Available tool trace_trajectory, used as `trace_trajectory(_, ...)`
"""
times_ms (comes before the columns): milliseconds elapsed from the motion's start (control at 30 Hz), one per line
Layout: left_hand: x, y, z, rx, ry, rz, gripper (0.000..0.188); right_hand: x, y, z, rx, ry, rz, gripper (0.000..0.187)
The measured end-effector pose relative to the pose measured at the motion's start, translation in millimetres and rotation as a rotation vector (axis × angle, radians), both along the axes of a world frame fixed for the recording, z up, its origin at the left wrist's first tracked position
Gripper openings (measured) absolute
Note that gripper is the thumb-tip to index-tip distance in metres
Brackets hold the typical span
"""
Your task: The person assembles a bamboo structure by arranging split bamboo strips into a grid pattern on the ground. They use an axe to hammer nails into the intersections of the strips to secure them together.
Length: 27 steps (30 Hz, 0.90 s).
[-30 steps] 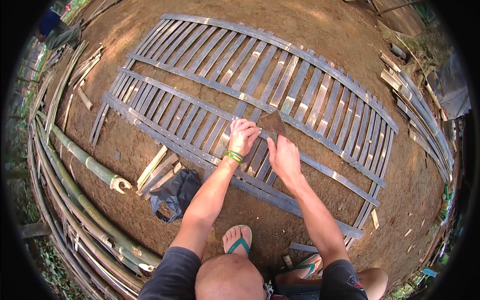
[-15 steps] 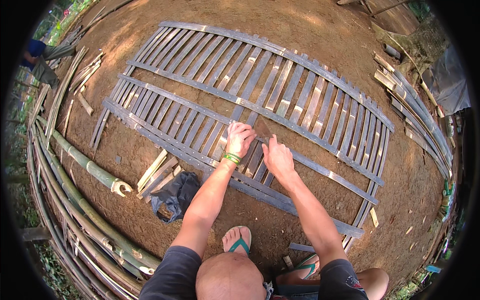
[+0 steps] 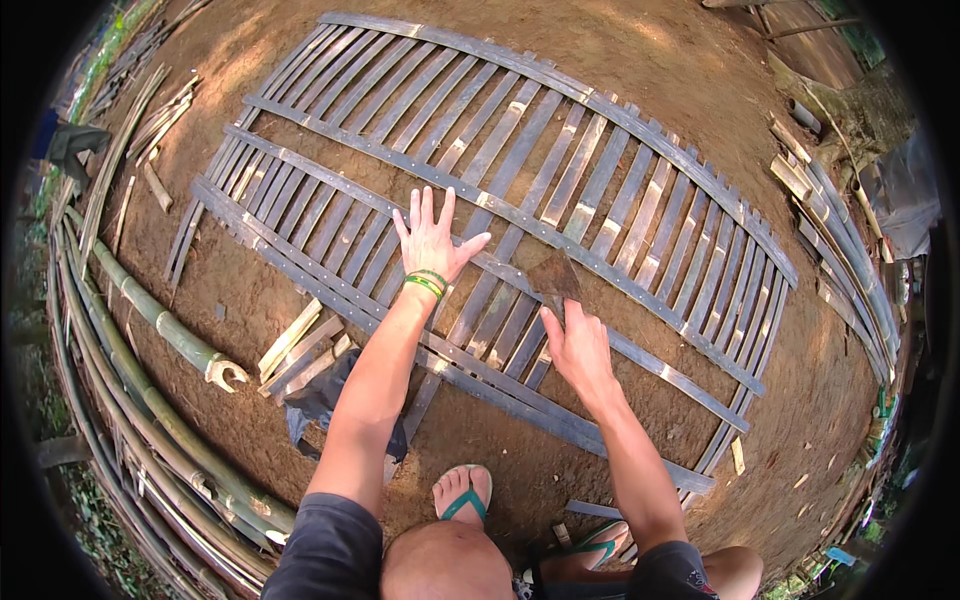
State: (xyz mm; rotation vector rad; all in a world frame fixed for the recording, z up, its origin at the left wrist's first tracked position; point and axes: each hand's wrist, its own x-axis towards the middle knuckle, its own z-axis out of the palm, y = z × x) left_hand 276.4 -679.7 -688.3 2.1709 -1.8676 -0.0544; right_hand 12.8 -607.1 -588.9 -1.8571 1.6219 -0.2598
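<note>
A slatted panel (image 3: pixel 517 209) of dark split-bamboo strips, joined by long rails, lies on the ground before me. My left hand (image 3: pixel 434 241) has its fingers spread over the middle rail (image 3: pixel 345 186) and slats and holds nothing; whether its palm presses on them I cannot tell. In my right hand (image 3: pixel 580 348) is a hatchet-like tool with a broad rusty blade (image 3: pixel 553 274), the fist closed around its handle. The blade lies over the middle rail, right of my left hand. Small nail heads dot the rails.
A black plastic bag (image 3: pixel 318 405) and short split pieces (image 3: pixel 300 345) lie left of my foot. Thick bamboo poles (image 3: pixel 165 325) are piled along the left side. More split bamboo (image 3: pixel 835 235) stands at the right. A person's leg (image 3: pixel 75 148) shows at far left.
My left hand has gone from closed fingers at the rail to spread fingers farther left. My right hand has shifted right and nearer me with the tool.
</note>
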Motion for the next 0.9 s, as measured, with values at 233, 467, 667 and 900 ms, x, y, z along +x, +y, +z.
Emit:
trace_trajectory(233, 5.2, 0.8, -4.7, 0.111, 0.007, -0.002, 0.106, 19.5, -1.9, 25.5, -0.166, -0.134, -0.006, 0.043)
trace_trajectory(467, -3.1, -6.3, 10.0, 0.243, -0.018, 0.004, 0.11, 29.1, -8.9, 6.6, 0.067, 0.097, -0.038, 0.038)
trace_trajectory(667, 0.5, -10.7, 15.5, 0.336, 0.098, 0.005, 0.12, 37.3, -4.8, 52.5, -0.183, -0.083, -0.117, 0.038)
trace_trajectory(900, 22.9, -33.3, 34.2, 0.805, 0.105, -0.152, 0.136, 39.3, 14.3, 20.9, -0.084, -0.061, -0.159, 0.041)
